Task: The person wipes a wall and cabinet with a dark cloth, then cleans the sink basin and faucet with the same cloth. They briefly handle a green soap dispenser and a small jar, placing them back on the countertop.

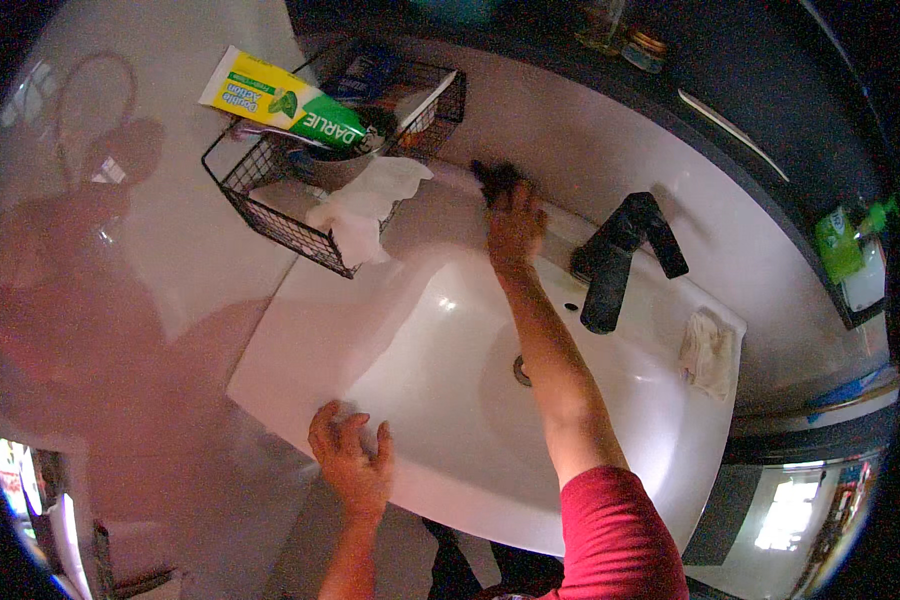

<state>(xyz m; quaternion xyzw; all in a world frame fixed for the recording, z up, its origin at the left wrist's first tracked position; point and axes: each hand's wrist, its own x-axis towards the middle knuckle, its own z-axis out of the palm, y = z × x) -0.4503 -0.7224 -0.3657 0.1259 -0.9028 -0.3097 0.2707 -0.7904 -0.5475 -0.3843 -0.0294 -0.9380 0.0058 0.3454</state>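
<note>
Over the white washbasin [440, 430], my right arm reaches to the back ledge. There my right hand [517, 228] presses its bent fingers on a small dark, ragged-edged pad [494, 180]; the dim light hides what kind it is. Left of the black tap [615, 255], the hand is over the ledge. My left hand [352, 460] is at the basin's front left edge, fingers apart and holding nothing. Whether its fingertips touch the rim, I cannot tell.
A black wire basket [280, 225] at the back left holds a yellow-green toothpaste tube [285, 105] and a crumpled white sheet [370, 200]. A pale crumpled cloth [707, 352] lies on the right ledge. A green pump bottle [842, 245] stands on the dark shelf [770, 205].
</note>
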